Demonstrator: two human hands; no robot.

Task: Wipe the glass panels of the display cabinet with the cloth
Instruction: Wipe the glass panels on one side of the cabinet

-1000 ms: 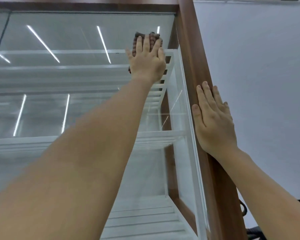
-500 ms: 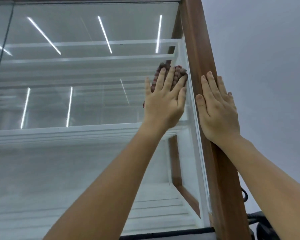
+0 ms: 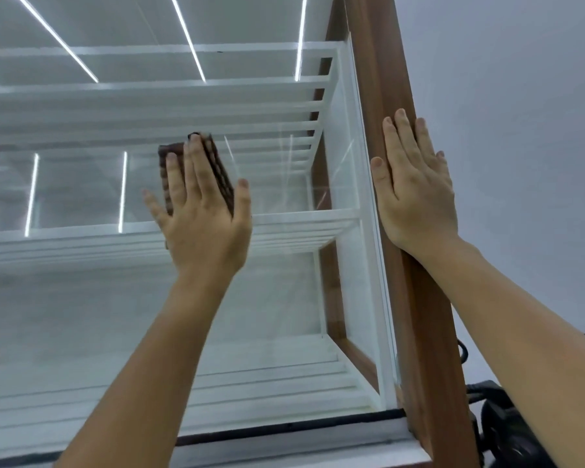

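Observation:
A tall display cabinet fills the view, with a front glass panel (image 3: 81, 298) and white shelves behind it. My left hand (image 3: 203, 224) lies flat against the glass, fingers spread, pressing a dark brown ribbed cloth (image 3: 218, 167) onto the panel at mid height. Most of the cloth is hidden under the palm and fingers. My right hand (image 3: 414, 194) rests flat and open on the brown wooden corner post (image 3: 416, 332) at the cabinet's right edge, holding nothing.
A narrow side glass panel (image 3: 352, 184) meets the post. A grey wall (image 3: 520, 96) lies to the right. Black cables and a dark object (image 3: 500, 423) sit low at the right. The cabinet's white bottom ledge (image 3: 301, 447) runs below.
My left hand has slid the cloth down the glass from near the top and then leftward away from the post. The right hand stays on the post.

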